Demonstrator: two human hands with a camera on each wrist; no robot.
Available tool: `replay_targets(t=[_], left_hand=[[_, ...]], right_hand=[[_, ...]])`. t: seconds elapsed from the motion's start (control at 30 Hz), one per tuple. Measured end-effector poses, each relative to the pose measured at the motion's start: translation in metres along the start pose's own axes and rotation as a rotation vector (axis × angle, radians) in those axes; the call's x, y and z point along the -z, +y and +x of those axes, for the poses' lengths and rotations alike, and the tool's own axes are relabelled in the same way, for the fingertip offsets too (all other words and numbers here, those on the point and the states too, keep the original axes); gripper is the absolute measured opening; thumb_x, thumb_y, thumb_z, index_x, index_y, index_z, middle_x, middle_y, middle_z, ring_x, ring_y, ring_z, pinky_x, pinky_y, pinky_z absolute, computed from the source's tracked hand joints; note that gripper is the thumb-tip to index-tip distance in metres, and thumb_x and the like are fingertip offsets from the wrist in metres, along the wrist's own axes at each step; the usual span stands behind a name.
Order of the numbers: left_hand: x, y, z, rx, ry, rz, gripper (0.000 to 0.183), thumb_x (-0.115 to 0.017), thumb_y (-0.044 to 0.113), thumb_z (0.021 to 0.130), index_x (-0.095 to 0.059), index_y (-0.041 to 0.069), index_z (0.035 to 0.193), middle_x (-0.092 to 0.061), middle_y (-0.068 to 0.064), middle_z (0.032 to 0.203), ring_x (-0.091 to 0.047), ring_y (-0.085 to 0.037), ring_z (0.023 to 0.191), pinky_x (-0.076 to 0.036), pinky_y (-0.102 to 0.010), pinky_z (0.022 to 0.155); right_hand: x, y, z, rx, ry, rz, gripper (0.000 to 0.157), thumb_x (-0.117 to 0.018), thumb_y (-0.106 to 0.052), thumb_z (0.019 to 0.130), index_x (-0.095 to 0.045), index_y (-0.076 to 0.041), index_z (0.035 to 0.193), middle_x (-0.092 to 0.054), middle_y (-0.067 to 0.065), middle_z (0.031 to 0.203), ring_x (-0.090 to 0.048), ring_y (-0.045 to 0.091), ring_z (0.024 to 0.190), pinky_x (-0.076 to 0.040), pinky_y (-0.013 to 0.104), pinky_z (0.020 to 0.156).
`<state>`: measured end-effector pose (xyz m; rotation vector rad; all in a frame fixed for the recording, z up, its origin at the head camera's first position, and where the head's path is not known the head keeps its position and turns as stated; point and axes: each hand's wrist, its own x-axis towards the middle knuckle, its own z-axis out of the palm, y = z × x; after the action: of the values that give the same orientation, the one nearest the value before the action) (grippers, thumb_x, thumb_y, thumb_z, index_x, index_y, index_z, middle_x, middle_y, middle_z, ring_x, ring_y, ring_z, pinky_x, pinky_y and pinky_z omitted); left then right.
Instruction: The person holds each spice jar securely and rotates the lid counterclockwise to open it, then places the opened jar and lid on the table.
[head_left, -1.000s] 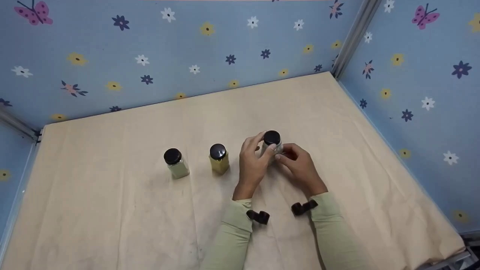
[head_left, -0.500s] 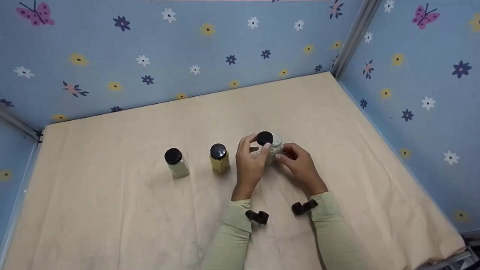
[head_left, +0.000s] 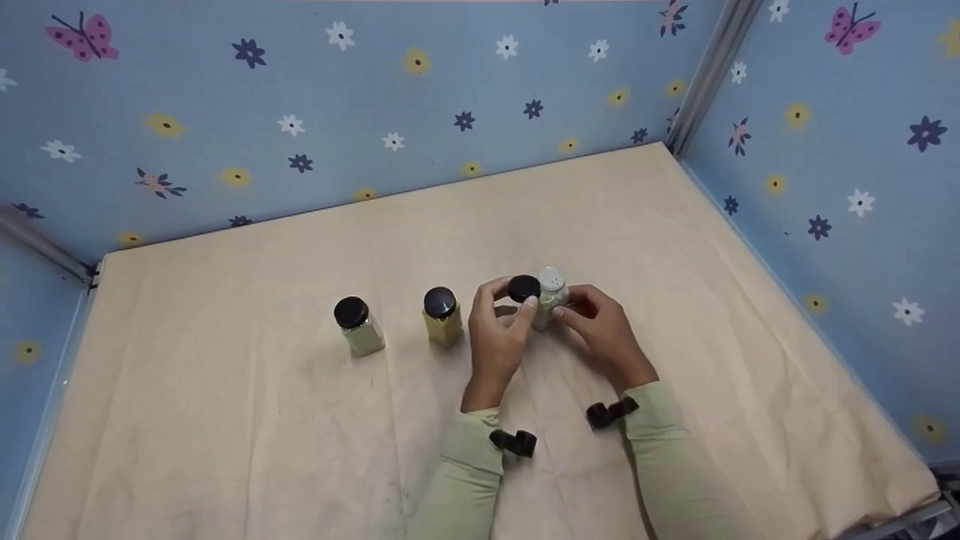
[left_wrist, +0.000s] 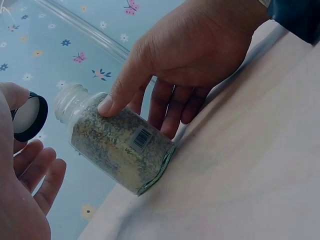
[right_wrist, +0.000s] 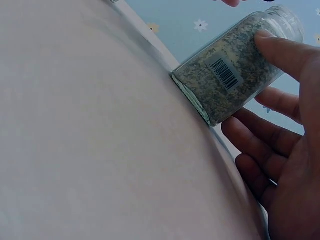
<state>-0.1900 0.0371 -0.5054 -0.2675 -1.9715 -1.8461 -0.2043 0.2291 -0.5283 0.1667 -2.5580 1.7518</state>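
My left hand (head_left: pixel 496 330) pinches a black screw lid (head_left: pixel 524 288) between thumb and fingers, just left of an uncapped spice jar (head_left: pixel 553 296). In the left wrist view the lid (left_wrist: pixel 30 117) is tilted, its pale inside showing, apart from the jar's threaded glass neck (left_wrist: pixel 70 102). My right hand (head_left: pixel 604 326) grips the jar's body, thumb on one side and fingers behind. Dried green herb flakes fill the clear jar (right_wrist: pixel 225 70), which bears a barcode label (right_wrist: pixel 225 72) and stands on the table. A white perforated shaker top (head_left: pixel 552 279) covers its mouth.
Left of my hands stand two capped jars with black lids: one with yellow contents (head_left: pixel 443 324), one with pale green powder (head_left: pixel 364 336). A beige cloth (head_left: pixel 300 435) covers the table. Blue flower-patterned panels (head_left: pixel 420 97) enclose its back and sides.
The black lid has come off the jar and moved left with my left hand, uncovering the white shaker top. My right hand stays on the jar.
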Motion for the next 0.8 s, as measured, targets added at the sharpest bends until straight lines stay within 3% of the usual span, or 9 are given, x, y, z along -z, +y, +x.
replay_targets(t=[0.4,0.8], left_hand=[[0.003,0.004,-0.012,-0.077,-0.043,0.081,0.039,-0.075,0.015,0.087,-0.061,0.008,0.123,-0.064,0.0,0.122,-0.058,-0.015,0.113,-0.054,-0.035,0.081],[0.019,0.008,-0.032,-0.051,-0.088,0.14,0.038,-0.076,0.017,0.087,-0.062,0.009,0.121,-0.064,0.001,0.12,-0.058,-0.015,0.114,-0.053,-0.034,0.083]], right_hand=[[0.0,0.001,-0.001,0.034,-0.001,0.014,0.032,-0.074,-0.035,0.093,-0.068,-0.017,0.119,-0.066,0.0,0.114,-0.061,0.018,0.105,-0.049,0.034,0.091],[0.0,0.0,-0.002,0.022,-0.006,0.014,0.038,-0.074,-0.039,0.092,-0.067,-0.016,0.121,-0.066,0.002,0.114,-0.06,0.019,0.104,-0.049,0.036,0.091]])
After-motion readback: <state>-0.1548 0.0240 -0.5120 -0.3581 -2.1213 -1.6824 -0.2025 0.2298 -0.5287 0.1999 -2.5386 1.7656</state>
